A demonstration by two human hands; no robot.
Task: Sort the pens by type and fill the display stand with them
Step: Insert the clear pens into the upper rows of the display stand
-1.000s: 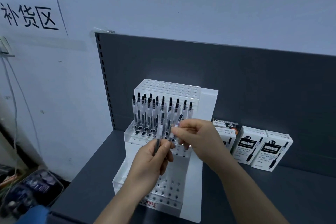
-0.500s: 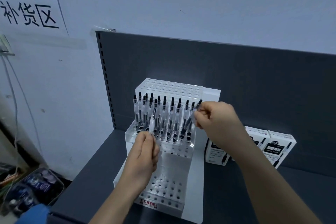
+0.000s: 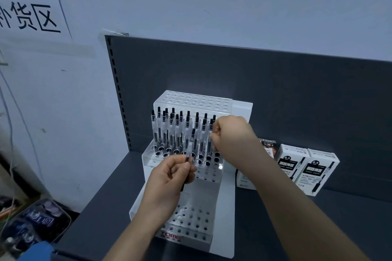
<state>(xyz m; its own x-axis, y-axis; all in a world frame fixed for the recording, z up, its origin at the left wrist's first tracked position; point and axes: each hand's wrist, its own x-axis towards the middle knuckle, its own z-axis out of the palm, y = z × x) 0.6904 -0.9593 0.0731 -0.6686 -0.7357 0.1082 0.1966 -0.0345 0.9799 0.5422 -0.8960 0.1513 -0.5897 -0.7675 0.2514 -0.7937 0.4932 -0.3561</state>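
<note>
Since 0.5 s back: right hand has slid left, in toward the stand. Its end pen, then slanted w/ cap out to the right, now stands near upright at the right end of the row of pens. Grip closed on it, fingertips pinching the barrel just below the black cap. Left hand approx same spot, in front of the mid tier. Thumb + fingers pinch the lower part of a loose pen, cap up, leaning slightly right, top overlapping the row. Display stand: white, stepped, on the dark shelf; pens stand in its mid tier. Pen boxes sit to the right, one partly hidden behind the right forearm.
</note>
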